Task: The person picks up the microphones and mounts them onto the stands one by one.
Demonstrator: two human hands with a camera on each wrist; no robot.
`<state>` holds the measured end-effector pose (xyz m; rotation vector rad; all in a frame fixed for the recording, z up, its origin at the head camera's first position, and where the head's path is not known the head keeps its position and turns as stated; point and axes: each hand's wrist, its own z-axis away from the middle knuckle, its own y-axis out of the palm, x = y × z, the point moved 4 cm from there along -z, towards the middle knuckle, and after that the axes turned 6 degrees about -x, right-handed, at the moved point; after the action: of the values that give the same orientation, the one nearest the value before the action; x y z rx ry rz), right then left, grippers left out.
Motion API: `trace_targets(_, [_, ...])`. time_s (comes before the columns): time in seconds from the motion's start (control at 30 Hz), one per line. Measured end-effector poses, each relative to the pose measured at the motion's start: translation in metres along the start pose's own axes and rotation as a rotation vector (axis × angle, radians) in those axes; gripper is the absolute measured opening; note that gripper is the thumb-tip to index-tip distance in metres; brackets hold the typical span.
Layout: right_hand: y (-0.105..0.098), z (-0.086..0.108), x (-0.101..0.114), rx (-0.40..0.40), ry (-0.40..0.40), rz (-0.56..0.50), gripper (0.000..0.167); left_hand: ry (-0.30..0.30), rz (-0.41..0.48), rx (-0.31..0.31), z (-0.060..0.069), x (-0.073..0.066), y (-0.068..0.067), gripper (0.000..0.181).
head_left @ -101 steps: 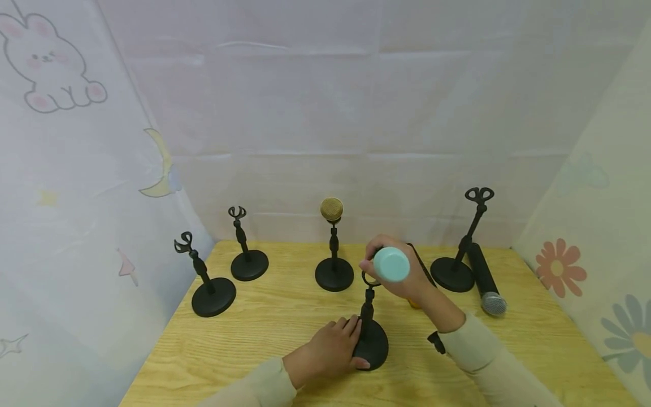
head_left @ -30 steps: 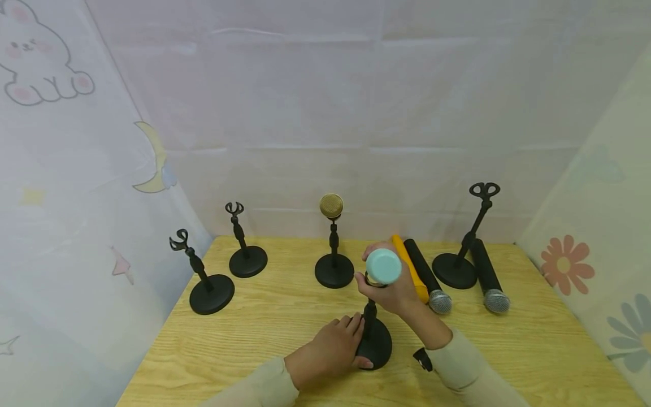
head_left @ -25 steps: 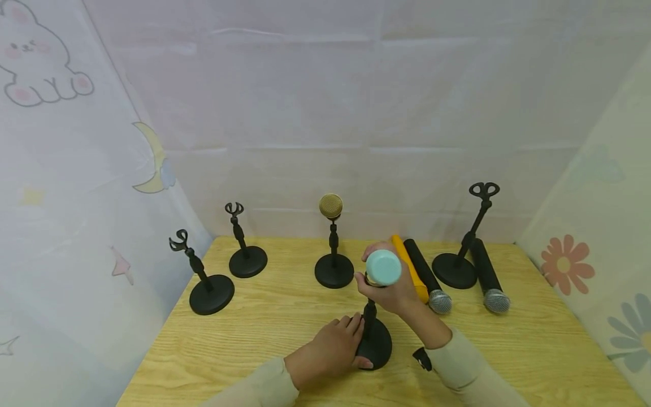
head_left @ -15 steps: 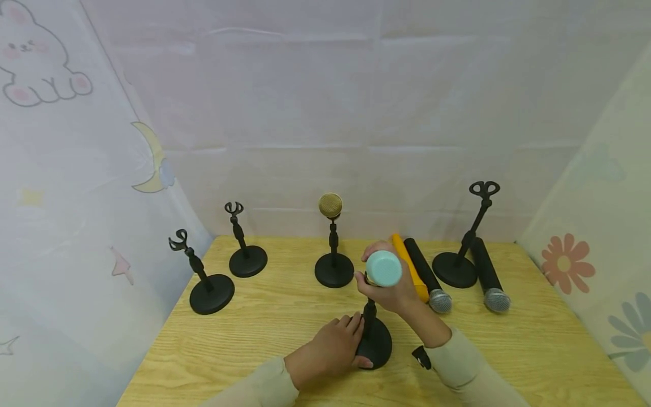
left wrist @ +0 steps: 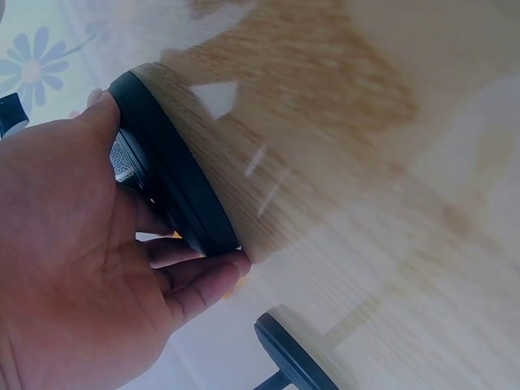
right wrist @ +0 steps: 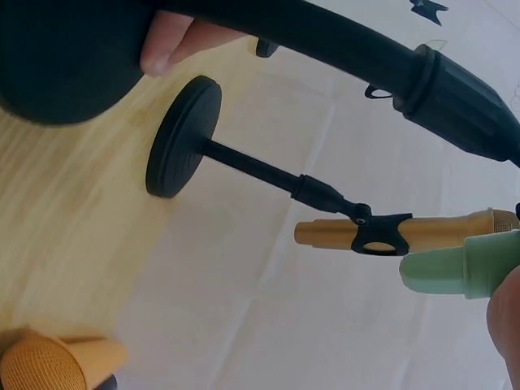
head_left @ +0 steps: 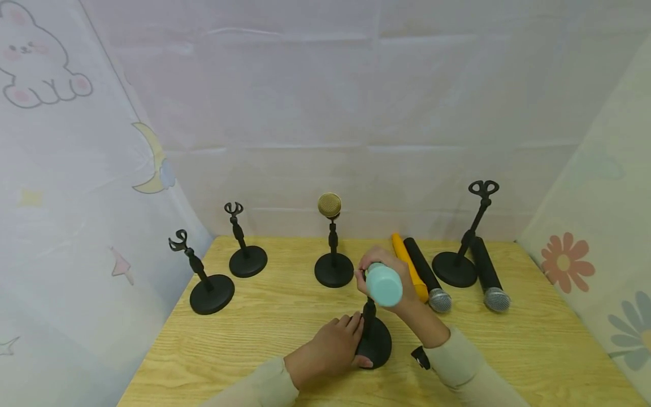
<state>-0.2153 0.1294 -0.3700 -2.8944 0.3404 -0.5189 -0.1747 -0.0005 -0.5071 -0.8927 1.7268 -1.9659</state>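
My left hand (head_left: pixel 330 347) grips the round base (head_left: pixel 375 345) of a black stand, thumb on the near edge and fingers on the far left part; in the left wrist view the hand (left wrist: pixel 89 244) spans the base (left wrist: pixel 183 183). My right hand (head_left: pixel 394 277) holds a teal microphone (head_left: pixel 385 287) at the top of this stand, its blunt end towards the head camera. The holder there is mostly hidden. In the right wrist view the microphone (right wrist: pixel 455 268) shows beside part of my right hand (right wrist: pixel 508 321), with the stand's pole (right wrist: pixel 325 45) above.
Behind stands a gold microphone (head_left: pixel 329 205) on a stand. Two stands (head_left: pixel 212 294) with bare holders are at left, another (head_left: pixel 454 269) at back right. An orange microphone (head_left: pixel 407 263) and two black ones (head_left: pixel 485 271) lie at right. A small black piece (head_left: pixel 421 357) lies near my right sleeve.
The teal microphone has tilted, its blunt end lower in the head view, with my right hand turned around it. Earlier that hand shifted slightly left, uncovering microphones behind. My left hand stays on the base.
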Motion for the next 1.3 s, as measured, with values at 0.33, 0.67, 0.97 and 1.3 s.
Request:
trace_targets(0.33, [0.0035,0.004,-0.0041,0.064,0.07,-0.014,0.03,-0.018,0.004,0.028,-0.0011,0.0003,0.0003,0.089])
trace_targets(0.67, [0.002,0.0061,-0.005,0.089,0.091,-0.065,0.012,-0.012,-0.007,0.007,-0.0011,0.0003,0.0023,0.09])
trace_targets(0.97, [0.0,0.0029,-0.0013,0.11,0.113,-0.065,0.018,0.002,-0.021,-0.018,-0.0018,0.0002,0.0038,0.09])
trace_targets(1.3, [-0.0035,0.0053,0.0023,0.159,0.177,0.06,0.045,-0.008,-0.02,-0.011,-0.0016,-0.0007,0.0049,0.09])
